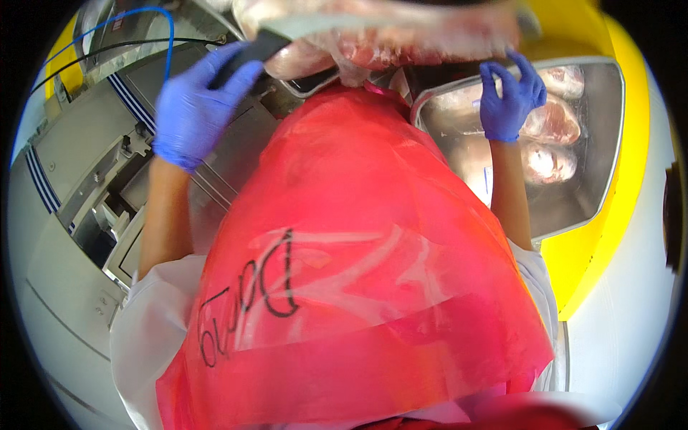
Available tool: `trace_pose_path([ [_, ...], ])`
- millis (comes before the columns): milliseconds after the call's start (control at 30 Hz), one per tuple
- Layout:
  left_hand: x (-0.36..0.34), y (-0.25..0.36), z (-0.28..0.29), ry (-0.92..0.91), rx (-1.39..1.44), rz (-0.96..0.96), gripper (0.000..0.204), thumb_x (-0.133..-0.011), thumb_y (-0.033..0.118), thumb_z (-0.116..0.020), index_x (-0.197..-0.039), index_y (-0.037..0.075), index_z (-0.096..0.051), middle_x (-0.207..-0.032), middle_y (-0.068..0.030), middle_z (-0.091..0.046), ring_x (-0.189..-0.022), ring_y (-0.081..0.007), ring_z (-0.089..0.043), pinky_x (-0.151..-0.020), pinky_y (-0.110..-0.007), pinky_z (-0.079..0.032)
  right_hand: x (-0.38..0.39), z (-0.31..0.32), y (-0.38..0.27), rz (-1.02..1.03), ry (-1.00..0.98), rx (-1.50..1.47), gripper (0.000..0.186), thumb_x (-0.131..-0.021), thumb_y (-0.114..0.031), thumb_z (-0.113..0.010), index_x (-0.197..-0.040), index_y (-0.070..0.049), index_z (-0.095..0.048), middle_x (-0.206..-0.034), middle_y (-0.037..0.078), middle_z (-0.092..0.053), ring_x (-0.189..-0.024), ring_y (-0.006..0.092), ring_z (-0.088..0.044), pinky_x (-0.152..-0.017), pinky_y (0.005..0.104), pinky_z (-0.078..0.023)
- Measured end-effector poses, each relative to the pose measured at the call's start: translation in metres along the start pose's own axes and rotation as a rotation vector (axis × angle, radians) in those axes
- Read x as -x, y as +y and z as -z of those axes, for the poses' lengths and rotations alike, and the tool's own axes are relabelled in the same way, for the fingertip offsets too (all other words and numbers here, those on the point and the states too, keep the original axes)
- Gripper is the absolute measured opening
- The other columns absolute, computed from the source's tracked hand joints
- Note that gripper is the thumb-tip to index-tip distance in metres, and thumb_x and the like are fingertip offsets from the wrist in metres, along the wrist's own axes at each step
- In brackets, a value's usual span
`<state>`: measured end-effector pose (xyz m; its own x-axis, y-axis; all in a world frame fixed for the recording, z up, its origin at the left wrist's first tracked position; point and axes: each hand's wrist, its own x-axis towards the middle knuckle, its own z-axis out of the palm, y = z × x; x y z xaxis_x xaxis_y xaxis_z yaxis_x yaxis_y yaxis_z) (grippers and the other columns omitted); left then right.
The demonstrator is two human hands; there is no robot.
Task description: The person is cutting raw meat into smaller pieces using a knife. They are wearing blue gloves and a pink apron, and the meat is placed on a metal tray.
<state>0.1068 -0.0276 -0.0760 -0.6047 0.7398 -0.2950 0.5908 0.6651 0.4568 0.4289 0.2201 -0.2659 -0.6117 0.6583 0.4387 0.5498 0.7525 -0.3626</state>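
Gripping a black handle [254, 54], left hand [195, 111] is closed, upper left. Right hand [510, 106]: part-open, no visible grip, contact unclear. Meat [430, 39] spans top centre between hands, probably for control; tray [596, 168] at right, likely for reach.

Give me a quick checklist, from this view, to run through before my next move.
1. Hands gloved: ok. The left hand and right hand both wear blue gloves.
2. Left grip: ok. It is closed around a black object.
3. Right hand on the large piece of meat: cannot tell. Its fingers are close to the meat's edge, but contact is unclear.
4. Clear sight of that large piece: not ok. It is blurred and cut off by the top edge.
5. Apron on: ok. The red apron covers the front.
6. Meat pieces inside the metal tub: ok.
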Motion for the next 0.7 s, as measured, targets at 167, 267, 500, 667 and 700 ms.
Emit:
trace_pose_path([
  [167, -0.031, 0.093, 0.059, -0.172, -0.669, -0.110, 0.044, -0.094, 0.037, -0.074, -0.129, 0.010, -0.070, -0.106, -0.0164, -0.076, -0.095, -0.0220, -0.074, -0.085, -0.034, -0.056, -0.010, -0.026, 0.031, -0.179, 0.223, -0.049, 0.014, -0.083, -0.030, -0.083, -0.093, -0.023, -0.077, -0.122, 0.004, -0.070, -0.113, 0.0284, -0.063, -0.097, 0.0454, -0.042],
  [267, -0.047, 0.131, 0.065, -0.196, -0.745, -0.302, 0.040, -0.097, 0.037, -0.070, -0.125, 0.008, -0.071, -0.103, -0.0181, -0.075, -0.092, -0.0307, -0.074, -0.082, -0.038, -0.057, -0.012, -0.073, 0.094, -0.183, 0.155, -0.059, 0.023, -0.084, -0.027, -0.079, -0.100, -0.012, -0.073, -0.123, 0.011, -0.068, -0.116, 0.0323, -0.061, -0.098, 0.0455, -0.046],
  [500, -0.060, 0.227, 0.047, -0.218, -1.111, -0.435, 0.029, -0.092, 0.032, -0.072, -0.108, 0.008, -0.076, -0.086, -0.0153, -0.074, -0.075, -0.0317, -0.072, -0.072, -0.043, -0.057, -0.059, -0.076, 0.012, -0.547, 0.179, -0.390, 0.060, -0.081, -0.033, -0.081, -0.130, -0.003, -0.063, -0.129, 0.021, -0.064, -0.119, 0.0396, -0.060, -0.105, 0.0495, -0.045],
  [667, -0.091, 0.276, 0.048, -0.528, -1.047, -0.183, 0.034, -0.099, 0.035, -0.065, -0.105, 0.003, -0.075, -0.082, -0.0163, -0.074, -0.076, -0.0271, -0.073, -0.073, -0.041, -0.057, -0.065, -0.079, 0.005, -0.462, 0.259, -0.213, 0.053, -0.086, -0.031, -0.077, -0.129, -0.002, -0.065, -0.121, 0.022, -0.068, -0.112, 0.0394, -0.063, -0.101, 0.0464, -0.049],
  [700, -0.092, 0.273, 0.043, -0.526, -1.099, -0.223, 0.035, -0.100, 0.035, -0.063, -0.105, 0.002, -0.074, -0.081, -0.0157, -0.074, -0.075, -0.0267, -0.073, -0.073, -0.041, -0.057, -0.065, -0.078, 0.001, -0.486, 0.254, -0.201, 0.053, -0.086, -0.031, -0.077, -0.129, -0.002, -0.064, -0.120, 0.022, -0.068, -0.112, 0.0397, -0.063, -0.100, 0.0470, -0.049],
])
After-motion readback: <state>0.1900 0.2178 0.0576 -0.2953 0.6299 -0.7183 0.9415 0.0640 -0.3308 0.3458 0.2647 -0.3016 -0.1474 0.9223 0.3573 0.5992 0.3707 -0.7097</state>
